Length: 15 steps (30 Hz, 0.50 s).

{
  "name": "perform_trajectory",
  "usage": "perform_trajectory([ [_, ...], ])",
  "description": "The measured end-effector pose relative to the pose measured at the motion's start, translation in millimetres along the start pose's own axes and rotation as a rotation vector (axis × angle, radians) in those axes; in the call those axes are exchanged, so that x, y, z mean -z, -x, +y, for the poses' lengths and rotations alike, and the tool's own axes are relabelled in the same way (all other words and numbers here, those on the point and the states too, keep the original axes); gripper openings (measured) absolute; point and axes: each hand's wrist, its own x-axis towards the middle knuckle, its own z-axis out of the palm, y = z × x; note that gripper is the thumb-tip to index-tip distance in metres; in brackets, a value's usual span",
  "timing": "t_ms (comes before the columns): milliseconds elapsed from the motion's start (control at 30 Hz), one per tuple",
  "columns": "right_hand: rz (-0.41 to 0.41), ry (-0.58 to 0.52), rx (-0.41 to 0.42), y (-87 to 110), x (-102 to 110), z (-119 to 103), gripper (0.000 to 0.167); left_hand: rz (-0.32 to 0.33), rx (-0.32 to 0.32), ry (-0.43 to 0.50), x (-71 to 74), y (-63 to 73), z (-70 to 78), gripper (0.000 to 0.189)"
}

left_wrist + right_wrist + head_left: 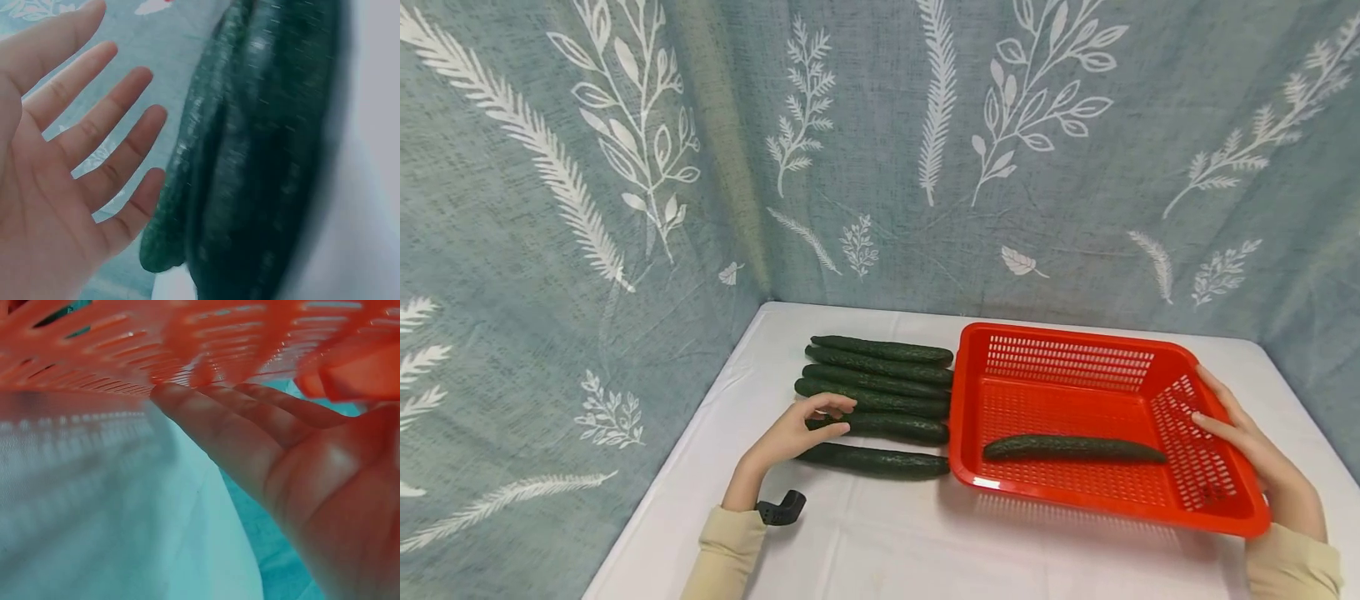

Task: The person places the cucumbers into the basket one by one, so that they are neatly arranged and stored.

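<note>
My left hand (805, 425) is over the row of cucumbers, its fingers spread and slightly bent, with nothing held. In the left wrist view the fingers (134, 140) are apart and the palm is bare, beside the cucumbers (250, 150). Several dark green cucumbers (880, 402) lie side by side on the table, left of a red plastic basket (1056, 332). My right hand (1255, 446) grips the basket's right side, thumb over the rim, and its fingers (219, 425) reach beneath. A single cucumber (1075, 447) lies inside. The basket's underside shows above the cloth.
A white cloth (880, 542) covers the table. Blue-green curtains (880, 167) with white leaf prints hang behind it and along the left and right sides. A black wrist device (782, 507) is worn at my left wrist.
</note>
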Motion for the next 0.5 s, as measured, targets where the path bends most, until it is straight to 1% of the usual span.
perform_trajectory([
  [67, -0.013, -0.053, 0.001, 3.0, 0, 1, 0.062, -0.023, 0.006, -0.015, -1.7, 1.9, -2.4, 0.037],
  [167, -0.033, -0.117, 0.029, 5.6, -1, 2, 0.062, -0.040, 0.015, -0.012, -2.8, 4.6, -4.4, 0.037],
  [267, -0.032, -0.129, 0.054, 5.8, -3, 2, 0.063, -0.052, 0.029, -0.011, -3.2, 8.2, -6.5, 0.036],
  [500, -0.018, -0.138, 0.037, 3.5, -7, 2, 0.062, -0.117, 0.065, -0.026, -6.7, 16.6, -12.4, 0.039],
])
